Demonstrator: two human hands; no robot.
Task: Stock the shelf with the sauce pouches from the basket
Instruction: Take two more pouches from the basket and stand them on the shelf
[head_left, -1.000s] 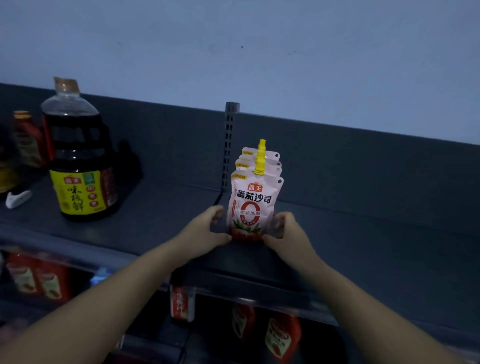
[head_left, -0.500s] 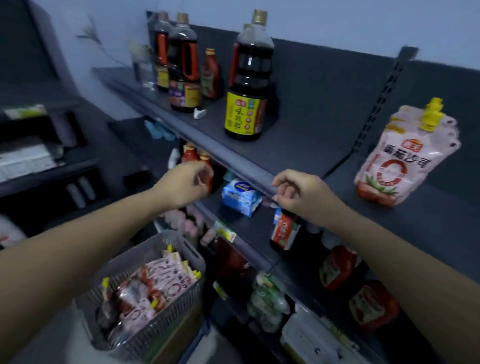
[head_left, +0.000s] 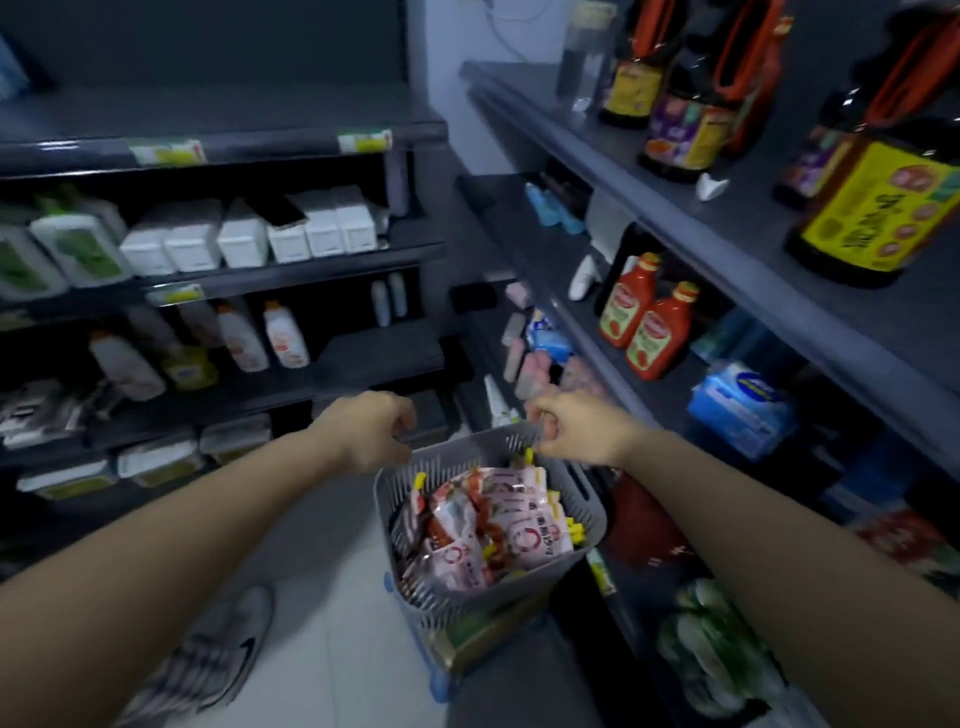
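Observation:
A grey slotted basket (head_left: 589, 512) sits low in the aisle, full of several pink-and-red sauce pouches (head_left: 493, 525) with yellow caps. My left hand (head_left: 366, 431) hovers just above the basket's far left rim, fingers curled, with nothing visible in it. My right hand (head_left: 576, 431) hangs over the far right rim with its fingers curled. A yellow cap lies right under its fingertips, and I cannot tell whether they touch. The dark top shelf (head_left: 748, 249) runs along the right. The pouches stood on it earlier are out of view.
Big soy sauce bottles (head_left: 878, 202) stand on the top shelf, with red ketchup bottles (head_left: 644, 322) and blue packs (head_left: 737, 405) on the shelf below. A second shelf unit with white containers (head_left: 244, 234) faces me on the left. My shoe (head_left: 218, 654) is on the floor beside the basket.
My view swung from the shelf, left and down to the basket. Both hands let go of the standing pouches and came down to the basket's far rim.

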